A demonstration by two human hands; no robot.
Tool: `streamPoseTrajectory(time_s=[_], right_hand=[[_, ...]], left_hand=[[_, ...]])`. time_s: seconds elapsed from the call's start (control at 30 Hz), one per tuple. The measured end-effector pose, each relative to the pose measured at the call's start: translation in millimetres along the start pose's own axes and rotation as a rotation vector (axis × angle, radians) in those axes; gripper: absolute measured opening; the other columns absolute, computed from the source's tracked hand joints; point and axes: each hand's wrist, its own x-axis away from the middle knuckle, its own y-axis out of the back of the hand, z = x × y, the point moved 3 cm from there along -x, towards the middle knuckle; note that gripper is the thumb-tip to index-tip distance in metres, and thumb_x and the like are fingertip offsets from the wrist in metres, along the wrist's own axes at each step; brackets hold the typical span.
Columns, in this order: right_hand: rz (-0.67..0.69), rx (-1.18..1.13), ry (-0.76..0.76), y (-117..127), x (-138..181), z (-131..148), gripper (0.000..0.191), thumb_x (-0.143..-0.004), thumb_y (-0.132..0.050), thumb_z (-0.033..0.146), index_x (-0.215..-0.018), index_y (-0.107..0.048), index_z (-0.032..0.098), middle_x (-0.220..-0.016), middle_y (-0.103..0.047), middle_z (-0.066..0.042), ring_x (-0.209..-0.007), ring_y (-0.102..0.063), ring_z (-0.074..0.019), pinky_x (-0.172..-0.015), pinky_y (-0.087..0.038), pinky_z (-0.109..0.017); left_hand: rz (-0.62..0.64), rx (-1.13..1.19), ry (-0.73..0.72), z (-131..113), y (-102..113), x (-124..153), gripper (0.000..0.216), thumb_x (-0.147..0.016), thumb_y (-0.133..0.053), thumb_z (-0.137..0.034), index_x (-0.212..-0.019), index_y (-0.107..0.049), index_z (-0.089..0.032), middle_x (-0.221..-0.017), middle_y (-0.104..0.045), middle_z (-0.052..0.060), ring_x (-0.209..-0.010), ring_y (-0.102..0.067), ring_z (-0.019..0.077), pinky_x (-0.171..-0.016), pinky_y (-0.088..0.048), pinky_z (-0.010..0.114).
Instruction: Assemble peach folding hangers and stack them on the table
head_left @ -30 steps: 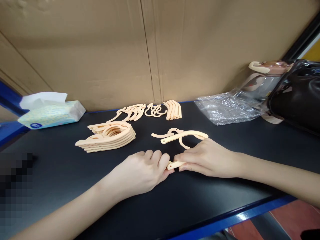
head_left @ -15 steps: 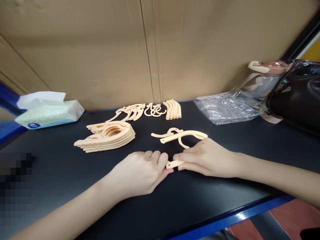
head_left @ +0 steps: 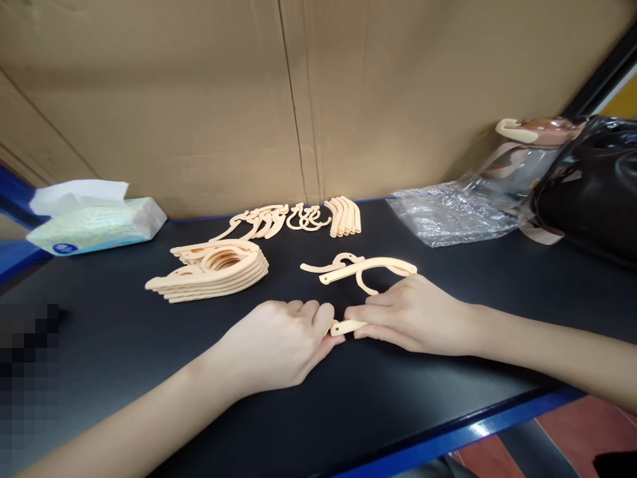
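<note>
Both of my hands meet low over the black table. My right hand (head_left: pixel 421 315) is closed around a cream plastic hanger arm (head_left: pixel 346 327), whose holed end sticks out toward the left. My left hand (head_left: pixel 281 342) is also closed, its thumb and fingers pinching a cream hanger piece that is mostly hidden; just a sliver shows against the arm's end. Right behind the hands lie a loose curved hanger arm (head_left: pixel 368 265), a hook (head_left: pixel 365 284) and another slim hanger piece (head_left: pixel 318 269). Left of these sits a stack of folded hangers (head_left: pixel 219 272).
At the back are more hanger arms (head_left: pixel 343 216), hooks (head_left: pixel 308 218) and curved parts (head_left: pixel 269 222) against a cardboard wall (head_left: pixel 199 99). A tissue pack (head_left: pixel 94 226) stands left. Clear plastic bag (head_left: pixel 448 212), bottle (head_left: pixel 522 159) and black bag (head_left: pixel 592 192) are right.
The hands stay almost in place. Slightly more of the cream piece shows between the left fingertips and the hanger arm's holed end.
</note>
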Motion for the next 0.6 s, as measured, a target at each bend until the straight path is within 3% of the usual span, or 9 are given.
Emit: streamPoseTrajectory(time_s=[0.4,0.6], right_hand=[[0.005,-0.095,-0.008,2.3,-0.8,-0.8,0.034,-0.097,-0.032,0.036,-0.107,-0.061,0.021,-0.073,-0.066,-0.001,-0.063,-0.057,-0.0118,-0.053,-0.03,-0.023],[-0.014,-0.153,-0.007,3.1,-1.6,-1.7,0.032,-0.096,-0.034,0.035,-0.104,-0.063,0.021,-0.077,-0.068,0.0,-0.064,-0.056,-0.0116,-0.056,-0.031,-0.023]], left_hand=[[-0.075,-0.148,-0.039,-4.0,4.5,-0.2,0.022,-0.092,-0.035,-0.027,-0.071,-0.041,-0.02,-0.054,-0.048,-0.002,-0.04,-0.048,0.0159,-0.039,-0.028,0.029],[-0.081,-0.094,-0.009,-3.9,3.1,-0.1,0.021,-0.091,-0.036,-0.027,-0.072,-0.041,-0.019,-0.056,-0.05,-0.002,-0.043,-0.051,0.0149,-0.04,-0.028,0.028]])
